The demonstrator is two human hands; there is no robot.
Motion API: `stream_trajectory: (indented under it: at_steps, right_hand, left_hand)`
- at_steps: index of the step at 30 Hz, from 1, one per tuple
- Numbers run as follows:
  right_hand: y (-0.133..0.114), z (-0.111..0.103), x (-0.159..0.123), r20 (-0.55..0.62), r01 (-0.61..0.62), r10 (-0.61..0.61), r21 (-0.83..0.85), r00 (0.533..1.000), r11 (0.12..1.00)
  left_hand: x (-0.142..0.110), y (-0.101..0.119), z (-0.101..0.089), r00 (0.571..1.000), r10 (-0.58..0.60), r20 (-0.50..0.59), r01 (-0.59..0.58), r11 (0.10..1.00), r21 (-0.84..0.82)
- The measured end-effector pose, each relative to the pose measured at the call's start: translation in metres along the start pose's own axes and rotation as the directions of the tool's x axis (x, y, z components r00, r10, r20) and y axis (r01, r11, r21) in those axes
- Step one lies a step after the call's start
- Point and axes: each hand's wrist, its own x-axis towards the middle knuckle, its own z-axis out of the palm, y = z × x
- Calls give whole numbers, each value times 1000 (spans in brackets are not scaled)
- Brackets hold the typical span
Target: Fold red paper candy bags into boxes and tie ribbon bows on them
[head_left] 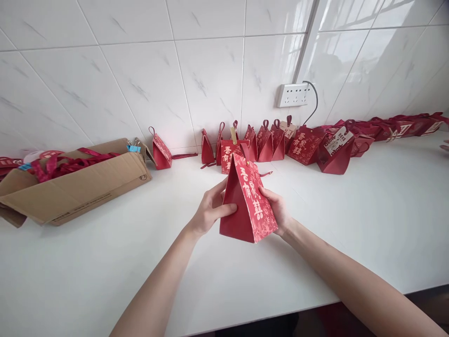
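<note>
Between both hands, above the white table, is a red triangular gift box with pale Chinese characters on its front and a ribbon loop at the top. My left hand grips its plain side, thumb lying on the red panel. On the opposite side my right hand holds the box, its thumb on the printed face and the other fingers hidden behind. Just behind stands another red gift box with similar characters and a gold-coloured strip at its top.
Several red boxes, such as this one, line the tiled wall. A cardboard box of red ribbons sits at left. More red boxes stretch right, near a person's hand. A power strip is on the wall above the table.
</note>
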Motion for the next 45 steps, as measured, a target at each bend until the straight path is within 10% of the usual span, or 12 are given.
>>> stream_trajectory:
  at_steps: [6,10,15,20,25,30,33,39,45]
  right_hand:
    - [-2,0,3,-35,55,-57,-61,998,997]
    - [-13,5,-1,151,41,-24,-109,988,993]
    - [-19,9,-8,287,12,63,-255,956,967]
    - [-16,9,-8,287,49,40,-298,957,953]
    - [-18,4,-2,21,142,-153,-511,988,848]
    - [-22,3,-4,226,292,-192,-608,955,739]
    - [-22,4,-9,286,337,-197,-613,938,714]
    - [-20,4,-12,308,298,-94,-727,947,618]
    - [-24,1,-15,367,210,63,-655,928,726]
  left_hand:
    - [5,-5,-3,994,-32,-106,31,999,-19]
    - [11,-14,-18,896,-238,-376,213,971,-106]
    - [12,-20,-25,842,-474,-258,439,880,-181]
    - [10,-29,-25,863,-378,-336,393,919,-25]
    - [7,-41,-33,897,-113,-427,190,972,141]
    - [5,-27,-39,899,109,-425,-48,987,150]
    - [5,-4,-33,917,125,-379,-105,992,73]
    - [1,27,-26,883,144,-447,63,907,417]
    - [0,34,-26,888,-80,-454,155,980,129]
